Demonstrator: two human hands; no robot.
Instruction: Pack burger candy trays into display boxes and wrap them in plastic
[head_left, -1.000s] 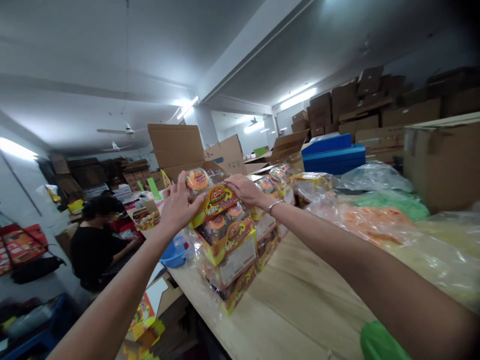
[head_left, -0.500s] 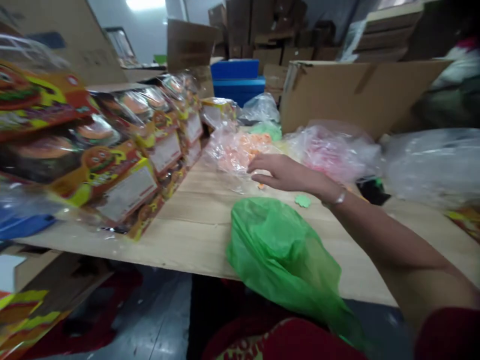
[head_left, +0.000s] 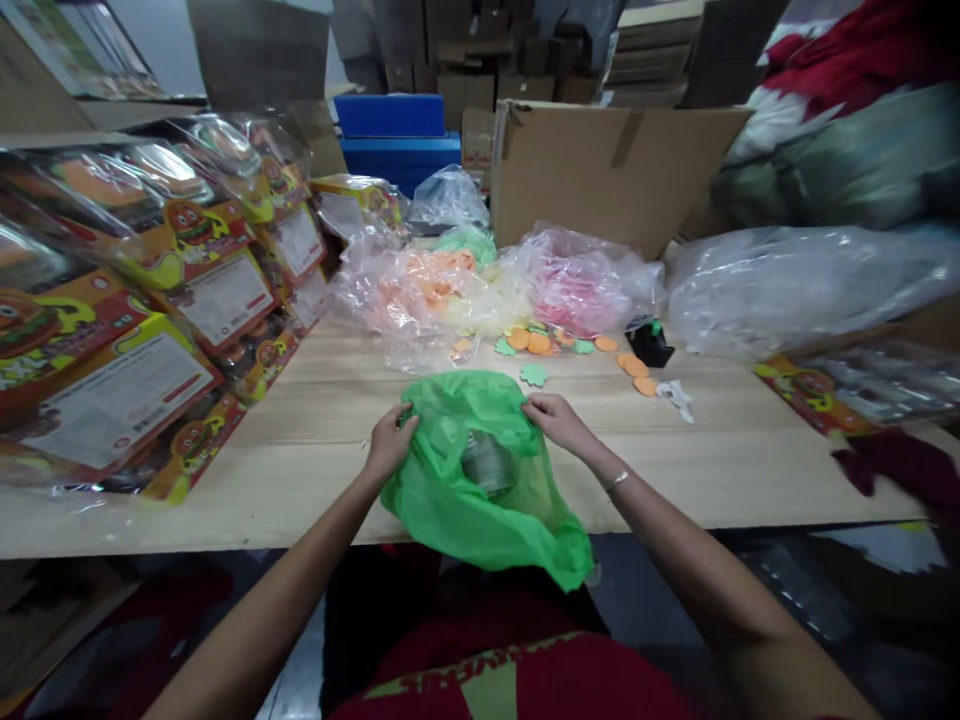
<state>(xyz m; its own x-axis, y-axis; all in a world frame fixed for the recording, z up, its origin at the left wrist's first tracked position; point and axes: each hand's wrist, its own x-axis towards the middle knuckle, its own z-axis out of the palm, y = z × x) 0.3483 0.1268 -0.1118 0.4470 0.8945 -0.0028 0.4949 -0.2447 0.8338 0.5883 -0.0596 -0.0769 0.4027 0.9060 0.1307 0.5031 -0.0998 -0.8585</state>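
Both hands pinch the rim of a green plastic bag at the near edge of the worktop: the left hand closed on its left side, the right hand closed on its right, spreading the mouth apart, it seems, to show the inside. The bag is thin, translucent and crumpled, sagging over the worktop edge, with a greyish roll-like thing showing through. Orange and green foam cut-outs lie scattered just beyond it.

At frame centre, my left hand and right hand each pinch the green plastic bag on the wooden table; burger-printed boxes stacked left.
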